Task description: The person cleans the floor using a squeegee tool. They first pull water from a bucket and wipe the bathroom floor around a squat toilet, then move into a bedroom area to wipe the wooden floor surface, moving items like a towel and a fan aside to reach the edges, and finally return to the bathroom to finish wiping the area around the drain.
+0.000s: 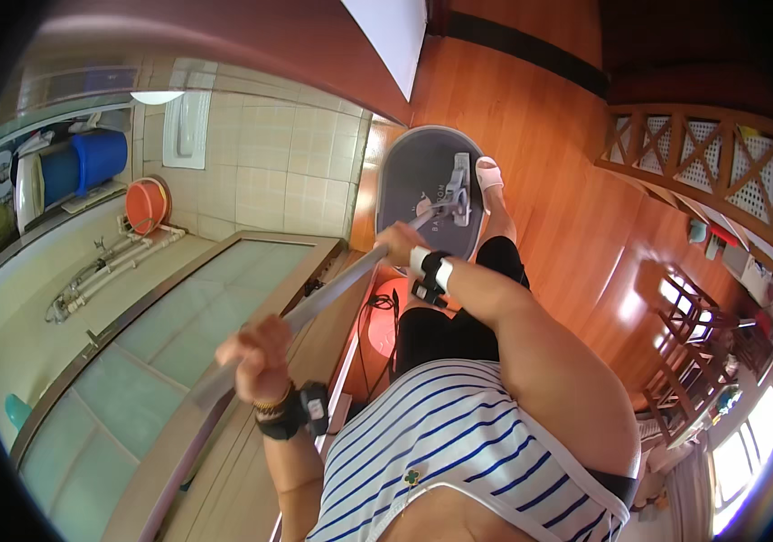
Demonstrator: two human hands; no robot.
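Both hands grip one long grey-handled mop (337, 287) that slants across my front. Near the upper end of the handle is my left hand (258, 356), closed around it and slightly blurred. Farther down the same handle, my right hand (402, 242) is wrapped round it. The mop's narrow grey head (461, 188) rests on a dark grey oval mat (404, 172), close to its right edge. A dark band with a small device circles each wrist.
My foot in a pale slipper (490, 173) stands just right of the mat. Beside my legs is a round red object (386, 330) with black cords over it. A sliding glass door (178, 303) borders a tiled room at left. Wooden chairs (680, 343) stand on the right.
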